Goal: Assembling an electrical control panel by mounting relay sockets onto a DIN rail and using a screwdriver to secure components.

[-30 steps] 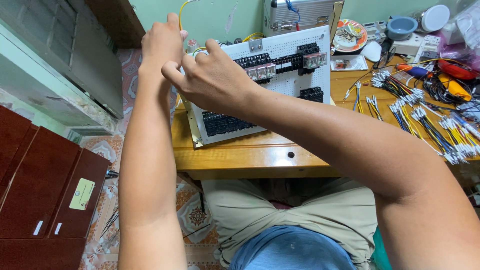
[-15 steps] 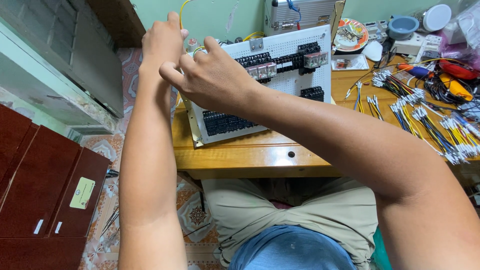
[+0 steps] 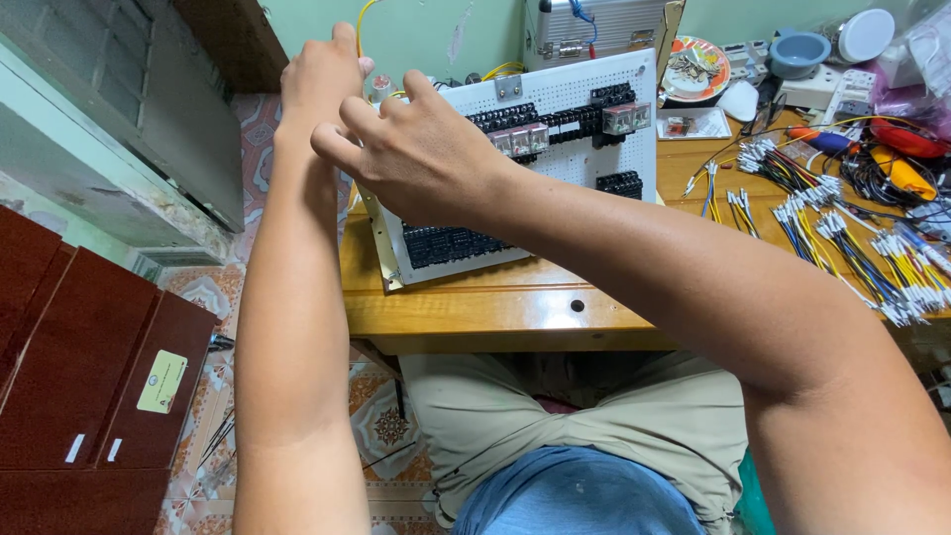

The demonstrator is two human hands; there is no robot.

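Note:
A white perforated panel (image 3: pixel 580 99) leans tilted on the wooden table (image 3: pixel 495 307). It carries black terminal blocks (image 3: pixel 451 243) and clear relays (image 3: pixel 624 117). My left hand (image 3: pixel 317 84) is raised at the panel's upper left corner, with its fingers closed around a yellow wire (image 3: pixel 361 15) that runs up out of view. My right hand (image 3: pixel 416 159) crosses over to the same corner, back toward the camera and fingers curled. What its fingertips touch is hidden. My knees show under the table.
Bundles of cut wires with white ferrules (image 3: pixel 852 248) cover the table's right side, next to red and yellow tools (image 3: pixel 897 149). A plate (image 3: pixel 693 67), a blue bowl (image 3: pixel 797 52) and a metal case (image 3: pixel 594 30) stand at the back. A dark red cabinet (image 3: pixel 69 376) is at the left.
Both hands stay at the panel's upper left corner. The right hand's fingers have shifted slightly. Nothing else has moved.

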